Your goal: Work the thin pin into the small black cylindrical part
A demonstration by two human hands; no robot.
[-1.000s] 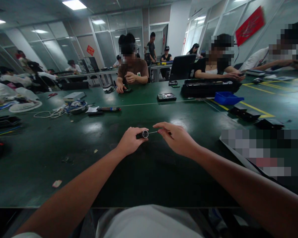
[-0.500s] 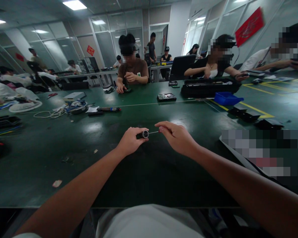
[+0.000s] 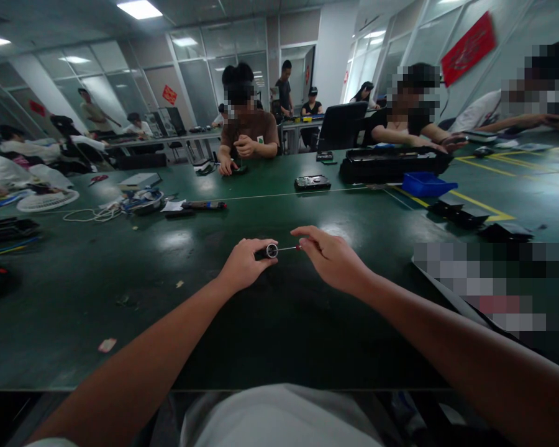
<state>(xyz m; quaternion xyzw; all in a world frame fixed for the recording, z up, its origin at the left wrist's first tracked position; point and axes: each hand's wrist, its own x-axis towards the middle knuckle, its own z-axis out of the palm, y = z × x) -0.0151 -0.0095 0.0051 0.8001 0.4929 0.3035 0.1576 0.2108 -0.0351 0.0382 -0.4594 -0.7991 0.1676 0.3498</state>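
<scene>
Glass partitions point(image 3: 217, 53) and bright ceiling lights point(image 3: 140, 9) surround the dark green table point(image 3: 307, 347) that spreads out on every side of a short black tube point(image 3: 272, 251), its round, pale-rimmed end turned toward my right. That tube sits in my left hand point(image 3: 242, 267), thumb and fingers clamped round its body. Just to the right of the tube, my right hand point(image 3: 335, 257) pinches a thin screwdriver point(image 3: 287, 249) with thumb and fingers together, the index finger stretched out above; the metal shaft runs level to the tube's open end, though I can't tell whether the tip goes inside. A bit of red shows at my thumb, and my palm hides the rest of the handle. Beyond the tube and a little to the right is a flat black box point(image 3: 312, 182). Farther right of the tube are a blue tray point(image 3: 428, 185) and some small black pieces point(image 3: 461, 215). Beyond it to the left lie a black stick point(image 3: 205, 205) with a red tip, a tangle of cables point(image 3: 142, 200) and a pale flat box point(image 3: 140, 180). Nearer me than the tube, well to its left, rests a paper scrap point(image 3: 107, 344). Straight past the tube, slightly left, a person in a brown top point(image 3: 266, 133) sits across the table.
</scene>
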